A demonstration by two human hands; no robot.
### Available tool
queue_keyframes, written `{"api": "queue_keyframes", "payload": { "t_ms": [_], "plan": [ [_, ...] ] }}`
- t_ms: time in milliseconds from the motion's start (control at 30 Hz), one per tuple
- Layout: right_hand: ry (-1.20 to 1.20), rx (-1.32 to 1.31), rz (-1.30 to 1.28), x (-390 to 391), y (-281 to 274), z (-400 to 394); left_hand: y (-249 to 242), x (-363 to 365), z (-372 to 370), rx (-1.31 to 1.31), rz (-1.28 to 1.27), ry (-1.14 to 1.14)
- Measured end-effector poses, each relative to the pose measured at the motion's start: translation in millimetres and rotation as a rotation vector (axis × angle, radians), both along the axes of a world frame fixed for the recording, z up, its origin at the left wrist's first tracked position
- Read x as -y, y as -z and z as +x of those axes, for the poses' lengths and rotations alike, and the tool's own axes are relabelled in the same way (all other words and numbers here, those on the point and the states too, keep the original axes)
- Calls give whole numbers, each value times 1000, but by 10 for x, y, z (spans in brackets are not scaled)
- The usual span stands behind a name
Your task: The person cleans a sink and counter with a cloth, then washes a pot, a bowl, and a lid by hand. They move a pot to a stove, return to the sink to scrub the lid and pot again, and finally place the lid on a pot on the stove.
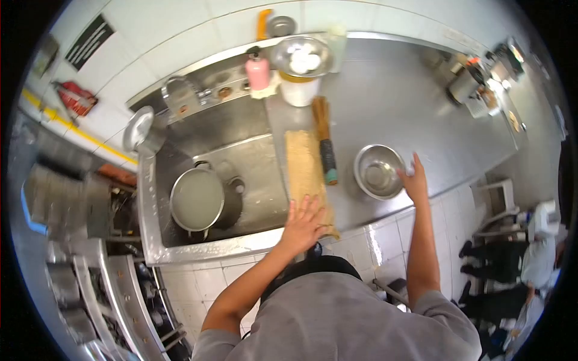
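Observation:
My left hand (304, 224) lies spread and flat on the near end of a long tan cloth (303, 162), which runs along the right edge of the sink. My right hand (414, 183) is at the right rim of a shiny metal bowl (378, 171), fingers apart; its thumb seems to touch the rim. The bowl sits on the steel counter, and its inside shows only reflections. Between cloth and bowl lies a brush-like bundle of thin sticks (323, 120) with a dark wrapped handle (327, 159).
A pot of cloudy liquid (197, 200) stands in the sink (253, 156). Behind are a pink pump bottle (257, 72) and a white tub (300, 92) topped by a bowl of white round things (304, 61). Several containers crowd the far right. People stand at lower right.

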State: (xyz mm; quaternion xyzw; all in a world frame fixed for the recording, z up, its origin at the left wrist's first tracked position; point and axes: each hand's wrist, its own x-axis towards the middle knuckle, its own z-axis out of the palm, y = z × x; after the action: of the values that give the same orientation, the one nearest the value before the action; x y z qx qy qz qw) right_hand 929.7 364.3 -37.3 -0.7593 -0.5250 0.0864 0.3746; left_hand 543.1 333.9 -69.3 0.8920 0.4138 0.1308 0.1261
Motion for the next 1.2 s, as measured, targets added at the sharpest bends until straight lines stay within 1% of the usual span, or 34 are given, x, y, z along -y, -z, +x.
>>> {"api": "queue_keyframes", "payload": {
  "t_ms": [67,100,167,200,267,300,333,367,400,433,500,533,567,600,633,667,700,733,767,800,867,900,967,1000,1033,1067,1100,1167,1200],
  "plan": [
    [-10,-535,-289,140,75,3,-25,29,-6,125,-124,81],
    [-9,-797,-440,173,77,-47,-23,30,-86,105,-117,35],
    [68,-1012,-334,247,315,-181,-9,7,-250,465,-220,24],
    [65,-1055,-305,259,379,-199,-111,-4,-418,450,-130,-93],
    [38,-1094,-297,223,374,-308,31,-107,-989,505,-69,-304],
    [27,-1073,-273,210,228,-427,9,-96,-1335,345,83,-499],
    [16,-1054,-246,166,81,-564,-38,-102,-1722,338,51,-670],
    [-7,-1054,-256,100,-61,-712,129,-97,-2172,335,-4,-866],
    [-52,-1010,-290,39,-208,-867,342,-111,-2632,286,-8,-1015],
    [-95,-964,-319,-41,-312,-1042,457,-154,-2973,239,-13,-1159],
    [-239,-908,-386,-279,-443,-1505,111,-343,-3263,133,-226,-1403],
    [-306,-872,-428,-403,-503,-1790,373,-432,-3531,143,-222,-1403],
    [-343,-880,-428,-530,-466,-2126,899,-613,-3879,519,-375,-1476],
    [-436,-868,-481,-714,-269,-2387,1260,-782,-4122,903,-533,-1507],
    [-539,-889,-503,-816,-413,-2871,1430,-863,-4240,919,-531,-1490],
    [-523,-712,-580,-982,-197,-3241,1591,-870,-4316,1078,-648,-1417],
    [-585,-711,-566,-1010,-428,-3813,1681,-887,-4366,1227,-768,-1333],
    [-692,-389,-550,-1123,-390,-4185,1657,-946,-4370,1232,-771,-1315],
    [-828,-4,-258,-1274,157,-4471,1598,-949,-4315,1075,-690,-1399],
    [-869,39,-183,-1337,412,-4818,1529,-911,-4238,913,-610,-1474],
    [-884,283,-400,-1278,141,-5401,1148,-830,-4066,875,-611,-1431],
    [-871,281,-394,-1290,205,-5574,1032,-807,-4066,842,-601,-1405],
    [-872,382,-431,-1259,555,-5866,1672,-872,-4299,654,-564,-1229],
    [-830,359,-512,-1254,716,-5943,1446,-860,-4158,459,-512,-1265],
    [-788,337,-593,-1250,898,-5986,1153,-853,-4059,547,-654,-1260],
    [-705,303,-665,-1308,1281,-5979,1611,-922,-4130,549,-747,-1226],
    [-618,271,-731,-1404,1562,-5906,872,-881,-3921,726,-946,-1215],
    [-442,-284,-923,-1408,1120,-5635,1074,-926,-3804,972,-923,-1109],
    [-418,-435,-818,-1446,1175,-5494,1177,-973,-3808,985,-923,-1089]
  ]
}}
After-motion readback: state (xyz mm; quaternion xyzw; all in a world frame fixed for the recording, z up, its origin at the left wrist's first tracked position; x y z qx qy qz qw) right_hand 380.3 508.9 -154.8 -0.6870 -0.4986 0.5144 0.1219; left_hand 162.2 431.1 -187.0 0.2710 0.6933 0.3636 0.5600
